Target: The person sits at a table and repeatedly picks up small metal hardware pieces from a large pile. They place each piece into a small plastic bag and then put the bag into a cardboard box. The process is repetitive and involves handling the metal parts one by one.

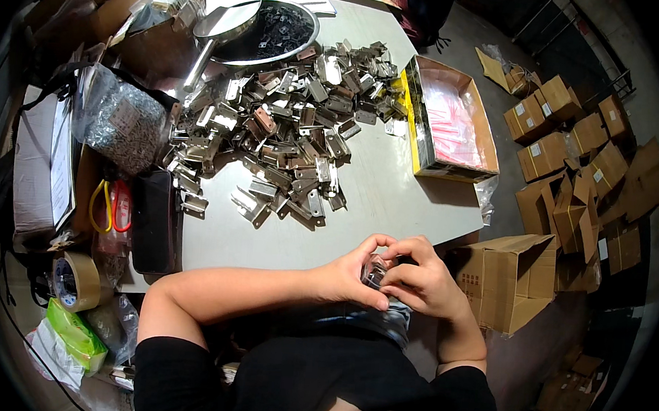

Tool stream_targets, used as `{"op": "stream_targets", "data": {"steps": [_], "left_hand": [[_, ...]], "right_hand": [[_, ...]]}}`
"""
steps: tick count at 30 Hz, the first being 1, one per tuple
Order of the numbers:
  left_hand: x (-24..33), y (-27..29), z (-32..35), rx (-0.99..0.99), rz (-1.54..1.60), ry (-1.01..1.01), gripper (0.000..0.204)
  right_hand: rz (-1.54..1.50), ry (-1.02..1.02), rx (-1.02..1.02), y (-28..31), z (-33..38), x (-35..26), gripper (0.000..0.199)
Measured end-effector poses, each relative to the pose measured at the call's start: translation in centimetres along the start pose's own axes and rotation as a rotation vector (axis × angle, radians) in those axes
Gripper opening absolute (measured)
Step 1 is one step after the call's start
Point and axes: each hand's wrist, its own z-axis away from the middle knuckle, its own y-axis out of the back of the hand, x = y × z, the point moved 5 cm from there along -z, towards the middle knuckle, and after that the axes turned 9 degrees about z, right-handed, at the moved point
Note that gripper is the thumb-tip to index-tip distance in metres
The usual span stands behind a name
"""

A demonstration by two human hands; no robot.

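heap of metal brackets (281, 137): many loose, seemingly left to handle. right of heap: open carton (454, 171) with red-and-white packets (454, 122); finished or not, cannot tell. on heap's near side: one small glossy item (374, 271), partly hidden, seemingly in progress, grasped between left hand (346, 278) and right hand (425, 277), both turned inward, fingers curled.

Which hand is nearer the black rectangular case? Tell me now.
Left. The left hand is to the right of the case; the right hand is farther right.
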Motion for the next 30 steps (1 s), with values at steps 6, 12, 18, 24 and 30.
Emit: {"op": "stream_targets", "data": {"steps": [6,12,18,24,30], "left_hand": [[1.4,1.1,0.2,0.221,-0.651,-0.294,0.062],[3.5,1.7,0.4,0.446,-0.804,-0.421,0.046],[3.2,1.8,0.8,0.462,-0.617,-0.483,0.033],[3.0,2.5,1.3,0.537,-0.539,-0.530,0.011],[3.9,1.9,1.4,0.608,-0.724,-0.679,0.011]], "right_hand": [[0.076,0.014,0.085,1.1,-1.4,-0.9,0.018],[0.065,-0.105,0.091,0.0,-2.9,1.2,0.016],[-0.044,-0.200,0.170,0.2,-2.7,3.2,0.011],[-0.167,-0.365,0.105,0.4,-2.6,3.9,0.016],[-0.124,-0.248,0.087,-1.2,-4.5,3.2,0.017]]}}
